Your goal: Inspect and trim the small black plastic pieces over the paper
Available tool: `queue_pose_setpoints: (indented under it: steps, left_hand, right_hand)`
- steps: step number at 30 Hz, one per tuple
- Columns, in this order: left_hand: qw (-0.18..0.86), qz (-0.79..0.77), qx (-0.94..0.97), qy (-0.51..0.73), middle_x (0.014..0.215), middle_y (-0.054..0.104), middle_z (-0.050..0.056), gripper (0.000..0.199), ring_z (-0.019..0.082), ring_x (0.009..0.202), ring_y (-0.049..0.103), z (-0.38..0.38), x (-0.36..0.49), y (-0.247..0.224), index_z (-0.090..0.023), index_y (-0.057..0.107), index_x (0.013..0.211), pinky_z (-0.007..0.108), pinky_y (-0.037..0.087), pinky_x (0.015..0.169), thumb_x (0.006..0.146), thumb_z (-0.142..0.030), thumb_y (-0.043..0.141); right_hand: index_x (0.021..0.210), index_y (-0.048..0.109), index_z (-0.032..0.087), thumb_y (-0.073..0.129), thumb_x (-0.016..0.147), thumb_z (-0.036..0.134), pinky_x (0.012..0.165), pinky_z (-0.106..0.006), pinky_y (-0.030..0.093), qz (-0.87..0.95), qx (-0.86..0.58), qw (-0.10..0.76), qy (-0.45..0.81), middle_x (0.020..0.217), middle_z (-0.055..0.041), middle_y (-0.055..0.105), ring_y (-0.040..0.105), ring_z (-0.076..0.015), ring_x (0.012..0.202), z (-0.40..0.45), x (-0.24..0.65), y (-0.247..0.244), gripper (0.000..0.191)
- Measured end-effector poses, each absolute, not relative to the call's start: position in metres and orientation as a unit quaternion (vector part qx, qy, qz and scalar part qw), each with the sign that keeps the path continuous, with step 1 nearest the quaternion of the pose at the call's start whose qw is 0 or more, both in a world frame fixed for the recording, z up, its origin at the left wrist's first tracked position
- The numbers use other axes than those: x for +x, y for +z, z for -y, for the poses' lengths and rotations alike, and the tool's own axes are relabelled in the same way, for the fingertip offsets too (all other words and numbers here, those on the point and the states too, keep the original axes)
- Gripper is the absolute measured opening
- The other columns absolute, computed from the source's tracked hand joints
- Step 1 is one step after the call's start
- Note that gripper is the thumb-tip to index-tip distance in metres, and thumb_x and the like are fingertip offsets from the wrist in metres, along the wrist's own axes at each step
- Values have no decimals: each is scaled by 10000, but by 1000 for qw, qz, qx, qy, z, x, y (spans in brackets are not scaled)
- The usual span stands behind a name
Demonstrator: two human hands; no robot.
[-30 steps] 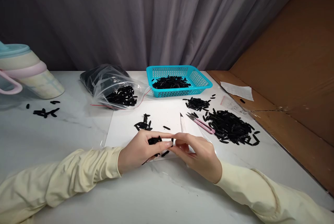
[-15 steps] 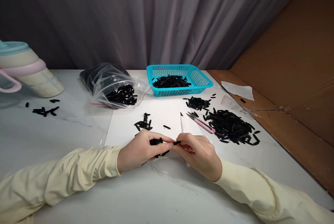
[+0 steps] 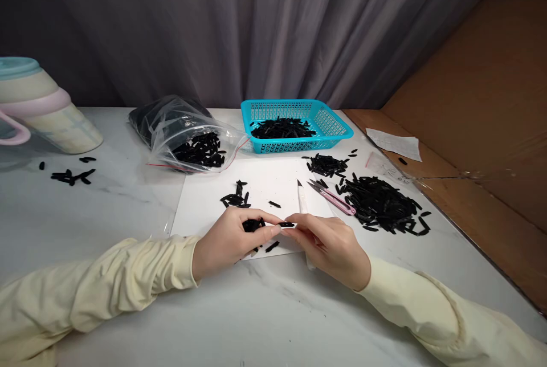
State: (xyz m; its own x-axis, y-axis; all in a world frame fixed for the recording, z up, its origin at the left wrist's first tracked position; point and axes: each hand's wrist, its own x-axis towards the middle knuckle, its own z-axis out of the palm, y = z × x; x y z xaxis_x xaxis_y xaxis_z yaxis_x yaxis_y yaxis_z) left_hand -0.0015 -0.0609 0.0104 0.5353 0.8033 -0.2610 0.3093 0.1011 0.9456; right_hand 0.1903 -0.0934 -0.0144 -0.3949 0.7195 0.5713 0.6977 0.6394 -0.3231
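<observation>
A small, slender black piece [image 3: 286, 224] is pinched between the fingertips of both hands, low over the front of the white sheet [image 3: 205, 190]. My left hand [image 3: 233, 236] grips its left end with thumb and forefinger, and more black pieces [image 3: 253, 225] show beneath that hand's arched fingers. Closed on the right end is my right hand [image 3: 327, 241]. One loose black piece [image 3: 272, 247] lies just below the fingertips. Behind the left hand sits a little heap of similar pieces [image 3: 236, 196]. A white-handled craft knife [image 3: 302, 199] points away beside the right hand.
Pink thread snips [image 3: 335, 199] lie near a large black pile [image 3: 382, 204] and a smaller pile [image 3: 327, 165]. Farther back stand a blue basket [image 3: 299, 145] and a clear zip bag [image 3: 231, 147], both holding black pieces. A tumbler [image 3: 64, 127] is at left, cardboard [image 3: 482, 99] at right.
The hands have turned the pinched black piece so it lies more level between them, and the fingertips are slightly farther apart. The whole view has shifted a little.
</observation>
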Motion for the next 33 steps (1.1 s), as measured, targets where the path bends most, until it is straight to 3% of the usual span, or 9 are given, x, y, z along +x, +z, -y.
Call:
queue_pose_setpoints:
  steps: [5, 18, 27, 33]
  left_hand:
    - [609, -451, 618, 207, 449, 404, -63, 283, 62, 394, 328, 61, 0, 12, -148, 683, 923, 186, 271, 379, 766, -358, 578]
    - [650, -435, 584, 217, 441, 396, -69, 284, 42, 379, 320, 60, 0, 15, -109, 677, 873, 174, 251, 379, 807, -348, 539]
    - [648, -428, 590, 222, 435, 390, -77, 310, 44, 383, 319, 60, 0, 16, -114, 673, 1005, 171, 259, 381, 805, -318, 552]
    - [624, -441, 607, 219, 422, 386, -76, 346, 53, 385, 325, 60, -1, 13, -111, 662, 1049, 178, 271, 385, 799, -325, 556]
  right_hand:
    - [924, 544, 173, 418, 915, 167, 451, -232, 332, 853, -402, 333, -1, 559, 13, 582, 517, -112, 456, 92, 193, -13, 127]
    - [881, 572, 133, 444, 908, 133, 451, -237, 342, 855, -392, 340, -7, 523, 17, 558, 481, -106, 441, 91, 193, -12, 131]
    - [857, 579, 148, 478, 904, 168, 448, -223, 339, 845, -399, 355, -27, 573, 12, 614, 518, -92, 453, 89, 193, -15, 113]
    - [793, 600, 143, 509, 878, 185, 421, -221, 323, 820, -438, 362, 72, 483, 25, 549, 453, -85, 395, 93, 190, -10, 131]
